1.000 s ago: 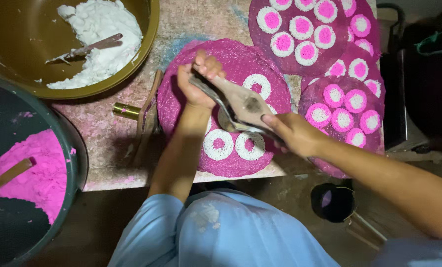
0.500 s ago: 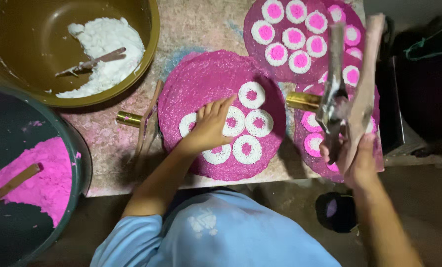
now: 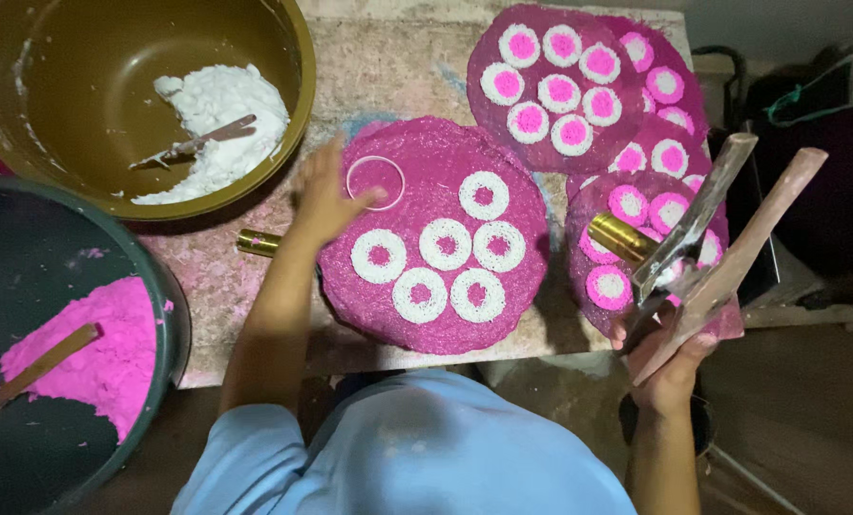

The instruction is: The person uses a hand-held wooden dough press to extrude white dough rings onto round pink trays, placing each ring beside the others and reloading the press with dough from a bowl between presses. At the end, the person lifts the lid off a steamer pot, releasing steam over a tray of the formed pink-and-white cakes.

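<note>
Head view, looking straight down at a worktable: the left hand (image 3: 326, 195) lies spread and loose on the nearest pink mat (image 3: 434, 234), its fingertips touching a thin white ring (image 3: 376, 181) set at the mat's upper left. Just beyond those fingers, to the right and below, six white rings with pink centres (image 3: 445, 244) sit on the same mat, in a loose cluster.

The right hand (image 3: 673, 358) is closed around a hinged press (image 3: 722, 238), a grey metal blade and a pale wooden handle that splay apart above the fist. A short brass tube (image 3: 620, 236) lies just left of the press, above those fingers, on a second mat.

Three more pink mats (image 3: 551, 86) overlap behind and to the right, the farthest carrying seven white discs with pink middles. Another brass tube (image 3: 257, 242) rests under the left wrist.

Two bowls stand to the left of the left hand: an olive one (image 3: 26, 76) holding white paste and a spatula, and a dark one (image 3: 26, 257) holding pink paste and a wooden stick. No packages, labels or signs can be made out.
</note>
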Action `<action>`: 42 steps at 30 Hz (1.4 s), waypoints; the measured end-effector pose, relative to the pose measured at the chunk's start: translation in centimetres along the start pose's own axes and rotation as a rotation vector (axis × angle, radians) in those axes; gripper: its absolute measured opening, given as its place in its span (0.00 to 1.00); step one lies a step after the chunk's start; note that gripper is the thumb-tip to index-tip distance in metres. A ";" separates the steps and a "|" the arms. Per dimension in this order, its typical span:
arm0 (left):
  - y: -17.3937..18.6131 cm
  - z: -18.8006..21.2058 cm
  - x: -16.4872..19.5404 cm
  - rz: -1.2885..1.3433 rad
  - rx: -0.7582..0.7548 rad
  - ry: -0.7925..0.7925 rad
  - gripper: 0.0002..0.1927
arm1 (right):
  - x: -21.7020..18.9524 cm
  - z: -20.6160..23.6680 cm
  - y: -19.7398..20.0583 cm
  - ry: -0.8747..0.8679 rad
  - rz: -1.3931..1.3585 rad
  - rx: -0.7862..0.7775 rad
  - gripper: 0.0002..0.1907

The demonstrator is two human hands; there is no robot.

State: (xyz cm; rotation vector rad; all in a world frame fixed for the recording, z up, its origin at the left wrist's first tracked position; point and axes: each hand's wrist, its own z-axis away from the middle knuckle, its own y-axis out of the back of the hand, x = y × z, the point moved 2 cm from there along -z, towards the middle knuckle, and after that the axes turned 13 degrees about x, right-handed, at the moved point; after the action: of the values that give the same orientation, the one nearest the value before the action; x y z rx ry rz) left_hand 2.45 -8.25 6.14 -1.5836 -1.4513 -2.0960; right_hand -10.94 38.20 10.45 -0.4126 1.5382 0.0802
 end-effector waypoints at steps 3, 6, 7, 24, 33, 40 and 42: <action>0.9 -0.2 -2.9 0.344 0.189 0.074 0.48 | 0.8 0.0 -0.7 -0.012 -0.020 0.007 0.46; -0.6 2.1 -5.2 0.703 0.172 0.269 0.47 | 1.4 -0.4 -2.0 -0.005 -0.001 0.012 0.49; -1.2 3.0 -5.5 0.694 0.206 0.197 0.44 | 1.5 -0.6 -2.4 -0.007 0.018 0.012 0.50; -2.1 18.0 -0.6 -0.178 0.393 -0.150 0.35 | 4.2 -2.1 -7.0 -0.177 -0.035 -0.214 0.46; -2.7 17.1 -1.3 -0.342 0.323 -0.317 0.19 | 3.5 -0.9 -7.4 -0.138 -0.005 -0.246 0.47; -4.3 18.6 -4.4 0.180 0.550 0.072 0.45 | 3.5 0.5 -7.8 -0.143 0.040 -0.217 0.47; -5.4 19.0 -5.8 0.509 0.480 0.306 0.41 | 3.5 0.7 -8.0 -0.154 0.005 -0.222 0.46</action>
State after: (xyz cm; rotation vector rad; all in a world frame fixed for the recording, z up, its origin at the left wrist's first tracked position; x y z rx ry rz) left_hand 14.30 6.38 -2.09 -1.2152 -1.1698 -1.4812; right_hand -7.68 30.25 8.67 -0.5661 1.3825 0.2825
